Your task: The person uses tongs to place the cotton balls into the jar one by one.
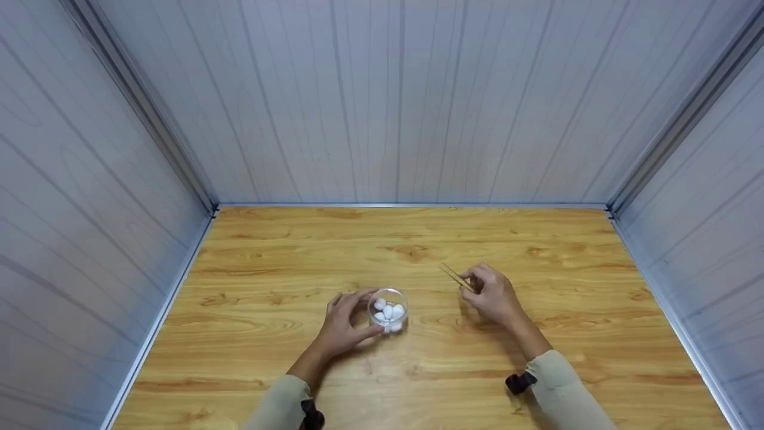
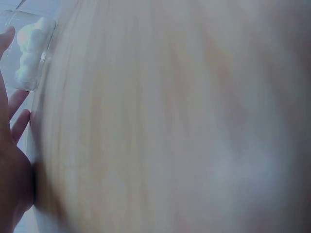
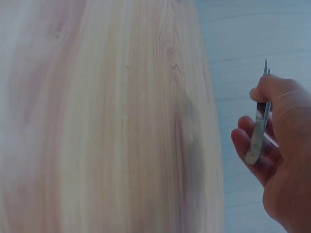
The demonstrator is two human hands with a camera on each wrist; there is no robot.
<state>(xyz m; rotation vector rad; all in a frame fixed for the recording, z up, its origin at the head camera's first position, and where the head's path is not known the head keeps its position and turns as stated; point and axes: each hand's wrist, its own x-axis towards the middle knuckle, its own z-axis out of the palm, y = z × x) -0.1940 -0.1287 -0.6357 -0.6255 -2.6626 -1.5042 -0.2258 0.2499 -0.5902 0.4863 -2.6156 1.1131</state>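
A clear round container with several white cotton balls in it stands on the wooden table. The left hand holds it from the left, thumb at the near side and fingers around the far side. In the left wrist view the container shows at the upper left, with the thumb over its wall. To the right, the right hand pinches a pair of metal tweezers, whose slim tips point away to the upper left. The right wrist view shows the tweezers between thumb and fingers, tips slightly apart.
The table has a wood-grain top. Pale panel walls enclose it at the back and on both sides, with metal strips along the edges. A dark wrist device sits at each sleeve cuff.
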